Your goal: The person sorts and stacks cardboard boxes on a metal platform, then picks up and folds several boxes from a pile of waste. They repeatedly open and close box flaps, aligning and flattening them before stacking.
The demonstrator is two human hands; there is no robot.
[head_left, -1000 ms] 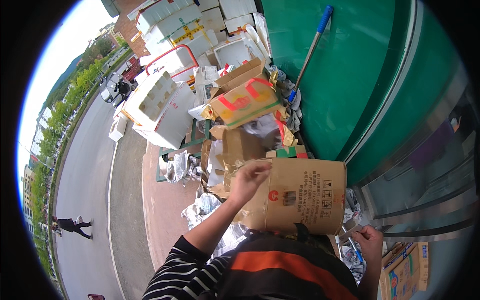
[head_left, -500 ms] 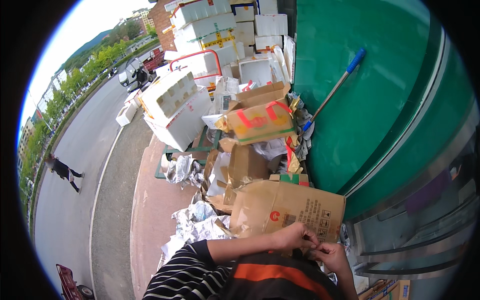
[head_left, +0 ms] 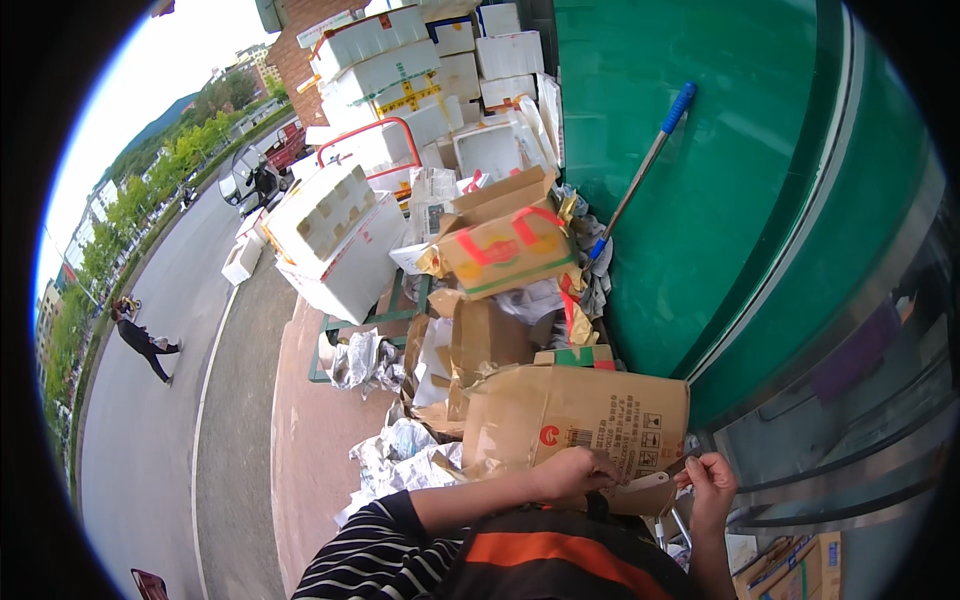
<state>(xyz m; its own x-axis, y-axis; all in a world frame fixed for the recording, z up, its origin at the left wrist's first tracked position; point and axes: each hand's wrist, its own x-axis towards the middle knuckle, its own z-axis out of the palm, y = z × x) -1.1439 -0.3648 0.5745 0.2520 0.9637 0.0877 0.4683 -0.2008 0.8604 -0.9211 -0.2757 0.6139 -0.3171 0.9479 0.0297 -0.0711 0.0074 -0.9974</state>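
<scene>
My left hand is closed at chest height, its fingertips on one end of a slim white flat piece with a rounded far end. To its right, my right hand is raised with thumb and fingers pinched together. A narrow dark sliver shows at those fingertips; what it is I cannot make out. Just beyond both hands lies a large brown cardboard box with printing on its side. Part of its near edge is hidden behind my left hand and forearm.
An open carton with red tape, crumpled paper and stacked white foam boxes lie ahead. A blue-handled pole leans on the green wall. At left, a person walks on the road.
My hands, close together before, have moved apart, the right one going right and up. The white piece now shows between them. The view has shifted slightly; the distant person has walked on.
</scene>
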